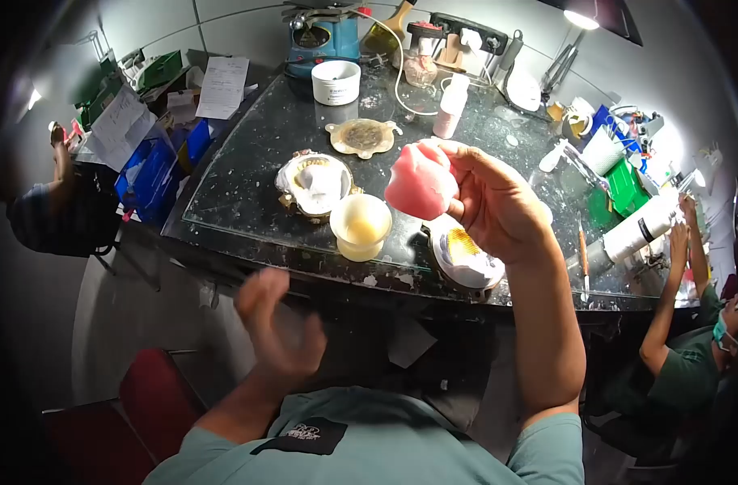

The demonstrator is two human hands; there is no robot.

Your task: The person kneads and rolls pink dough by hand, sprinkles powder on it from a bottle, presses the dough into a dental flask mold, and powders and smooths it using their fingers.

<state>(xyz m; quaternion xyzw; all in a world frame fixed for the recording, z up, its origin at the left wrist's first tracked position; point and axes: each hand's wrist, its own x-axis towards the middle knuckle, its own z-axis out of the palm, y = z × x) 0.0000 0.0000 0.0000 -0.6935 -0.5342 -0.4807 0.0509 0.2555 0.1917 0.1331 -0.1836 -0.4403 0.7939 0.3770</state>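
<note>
The right hand of the seated person grips a smooth pink lump, pinched between thumb and fingers and raised above the dark bench; from where I stand in the room, its broad rounded face shows to the left of the fingertips. The left hand, below and to the left of this grip, hangs in front of the bench edge with thumb and fingers parted, its outline blurred. Just below and left of the grip stands a translucent cup, pale yellowish inside. Beyond the cup, farther left of the grip, lies a round mould half filled with white material; a second mould half, with a ridged yellow patch, lies directly beneath the grip, partly hidden by the wrist. Farther back and left of the grip are a flat lugged metal plate and a white tub. A bottle with pinkish contents stands directly behind the grip.
</note>
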